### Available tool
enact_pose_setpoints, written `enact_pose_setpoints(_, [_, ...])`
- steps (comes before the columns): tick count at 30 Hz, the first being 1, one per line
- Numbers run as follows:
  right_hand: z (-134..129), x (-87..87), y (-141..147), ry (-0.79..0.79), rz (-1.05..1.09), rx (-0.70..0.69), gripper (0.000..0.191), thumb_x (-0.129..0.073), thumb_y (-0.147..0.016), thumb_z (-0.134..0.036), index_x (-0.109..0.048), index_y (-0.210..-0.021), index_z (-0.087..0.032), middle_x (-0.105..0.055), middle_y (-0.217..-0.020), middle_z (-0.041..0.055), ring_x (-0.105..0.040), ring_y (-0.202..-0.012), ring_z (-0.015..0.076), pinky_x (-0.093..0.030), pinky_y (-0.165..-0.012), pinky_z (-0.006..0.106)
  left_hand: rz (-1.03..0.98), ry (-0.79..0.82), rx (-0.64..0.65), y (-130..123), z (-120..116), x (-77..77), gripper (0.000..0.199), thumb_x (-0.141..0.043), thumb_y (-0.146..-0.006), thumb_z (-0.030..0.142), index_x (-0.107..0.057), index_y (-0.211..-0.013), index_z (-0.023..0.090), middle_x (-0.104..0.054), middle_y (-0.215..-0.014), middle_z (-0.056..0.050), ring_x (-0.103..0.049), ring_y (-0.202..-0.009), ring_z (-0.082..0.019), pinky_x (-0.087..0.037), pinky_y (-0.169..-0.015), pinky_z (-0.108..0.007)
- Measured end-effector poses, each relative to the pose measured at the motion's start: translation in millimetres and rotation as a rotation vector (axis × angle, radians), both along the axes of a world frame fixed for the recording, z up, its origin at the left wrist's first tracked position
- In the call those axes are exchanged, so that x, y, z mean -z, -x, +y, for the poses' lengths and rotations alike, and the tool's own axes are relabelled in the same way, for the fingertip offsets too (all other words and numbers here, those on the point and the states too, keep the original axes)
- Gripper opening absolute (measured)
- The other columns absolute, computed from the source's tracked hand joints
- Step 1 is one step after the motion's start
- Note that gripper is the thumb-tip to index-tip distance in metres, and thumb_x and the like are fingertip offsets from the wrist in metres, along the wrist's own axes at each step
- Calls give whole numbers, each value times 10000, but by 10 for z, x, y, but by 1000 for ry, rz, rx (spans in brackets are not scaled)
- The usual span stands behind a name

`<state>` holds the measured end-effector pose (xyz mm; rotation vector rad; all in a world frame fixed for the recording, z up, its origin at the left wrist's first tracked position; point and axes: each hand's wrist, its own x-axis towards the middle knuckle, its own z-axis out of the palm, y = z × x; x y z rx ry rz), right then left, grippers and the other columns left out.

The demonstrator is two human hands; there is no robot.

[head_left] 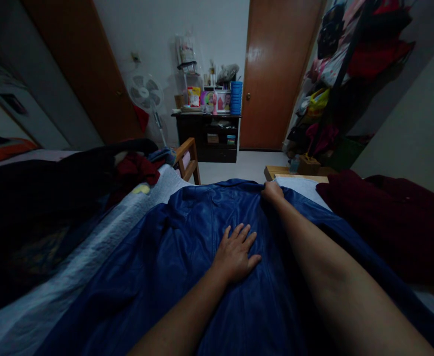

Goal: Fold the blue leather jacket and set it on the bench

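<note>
A blue, shiny jacket (191, 237) lies spread out over a bed with a pale cover (91, 277). My left hand (236, 253) rests palm down on the middle of the jacket, its fingers spread and holding nothing. Farther off and to the right, my right hand (272, 192) is closed on the jacket's far edge, near the far side of the bed. Folds run through the jacket on the left, and a dark shadow falls on it under my right forearm.
Dark clothes (46, 207) are heaped at the left, with a dark red cloth (137, 170) by them. Maroon fabric (391, 217) lies at the right. Beyond the bed are a wooden chair (192, 160), a white fan (145, 91) and a black cabinet (205, 152).
</note>
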<state>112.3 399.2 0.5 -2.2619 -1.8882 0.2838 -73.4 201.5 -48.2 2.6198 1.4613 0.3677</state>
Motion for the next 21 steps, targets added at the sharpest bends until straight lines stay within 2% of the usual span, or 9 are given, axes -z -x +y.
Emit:
enact_pose_setpoints(3, [-37, 63, -10, -44, 7, 8, 368, -467, -916, -274, -574, -1254, -175, -499, -1334, 170, -597, -1115, 268, -436, -957, 345, -16, -2, -4, 3, 1, -2, 617, -352, -925, 615, -389, -1461, 310, -331, -1563, -29, -218, -1457, -280, -151, -1177, -562])
enact_pose_setpoints(6, [-134, 156, 69, -54, 5, 10, 405, -459, -905, -209, -519, -1301, -150, -452, -1367, 190, -611, -1072, 267, -433, -947, 354, -15, -20, -6, 6, 3, 6, 620, -335, -925, 625, -388, -1459, 313, -312, -1572, -17, -184, -1468, -276, -134, -1182, -564])
enact_pose_setpoints(9, [-262, 191, 221, -101, -16, 7, 464, -424, -907, -175, -438, -1369, -143, -305, -1494, 199, -557, -1149, 292, -418, -961, 383, -19, -33, -12, 7, 4, 13, 623, -337, -924, 628, -390, -1457, 310, -303, -1576, -19, -162, -1473, -276, -123, -1182, -570])
enact_pose_setpoints(11, [-348, 192, 322, -166, -57, 0, 458, -401, -913, -187, -444, -1367, -157, -240, -1545, 181, -482, -1228, 322, -398, -976, 422, -18, -24, -15, 5, 4, 13, 619, -342, -924, 626, -402, -1450, 305, -320, -1569, -29, -174, -1469, -282, -130, -1179, -574])
enact_pose_setpoints(14, [-443, 248, 403, -252, -134, -38, 456, -423, -910, -265, -487, -1341, -129, -318, -1522, 197, -343, -1341, 347, -286, -1068, 489, -5, -10, -16, 3, 2, 7, 614, -337, -927, 624, -417, -1441, 299, -350, -1554, -37, -202, -1460, -290, -143, -1176, -576])
enact_pose_setpoints(17, [-460, 388, 373, -234, -157, -32, 613, -426, -915, -407, -399, -1419, -59, -306, -1536, 210, -209, -1429, 324, -122, -1149, 494, -5, -10, -17, 6, 0, 3, 618, -329, -926, 631, -410, -1443, 302, -355, -1551, -33, -218, -1456, -289, -147, -1177, -574])
enact_pose_setpoints(21, [-399, 542, 266, -124, -107, -4, 720, -305, -941, -528, -310, -1479, -50, -250, -1570, 183, -187, -1451, 296, -82, -1164, 478, -25, -3, -3, 13, 8, 13, 622, -317, -928, 634, -397, -1449, 305, -350, -1555, -28, -226, -1454, -281, -148, -1177, -574])
